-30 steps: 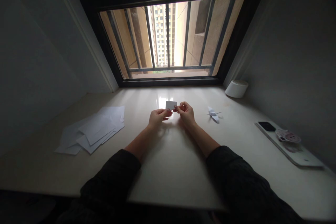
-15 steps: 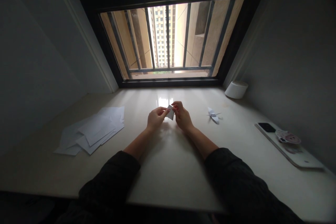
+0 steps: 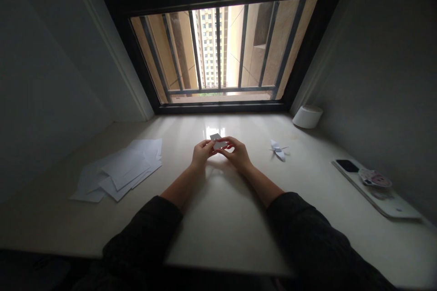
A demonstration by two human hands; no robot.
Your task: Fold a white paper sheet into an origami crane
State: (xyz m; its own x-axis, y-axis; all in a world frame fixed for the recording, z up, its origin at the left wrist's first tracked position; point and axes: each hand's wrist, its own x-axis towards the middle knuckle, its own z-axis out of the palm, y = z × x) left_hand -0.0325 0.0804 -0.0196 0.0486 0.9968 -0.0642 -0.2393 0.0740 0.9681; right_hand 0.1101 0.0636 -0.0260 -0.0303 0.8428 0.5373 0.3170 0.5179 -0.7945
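A small folded piece of paper (image 3: 215, 137) is held up between my two hands, above the middle of the white surface. My left hand (image 3: 202, 152) pinches its left side between thumb and fingers. My right hand (image 3: 237, 151) grips the right side, its thumb low and its fingers curled over the paper's edge. Fingers cover part of the paper, so its full shape is hidden. To the right of my hands lies a white folded paper crane (image 3: 278, 150), touched by neither hand.
Loose white paper sheets (image 3: 126, 166) lie in a pile on the left. A phone (image 3: 375, 188) with a round cartoon grip rests at the right, by the wall. A white cylindrical object (image 3: 307, 117) stands in the back right corner. Behind is a barred window (image 3: 218, 54).
The folded paper has turned and now sits slightly farther left and higher. My right hand has shifted its hold, with the thumb now lower.
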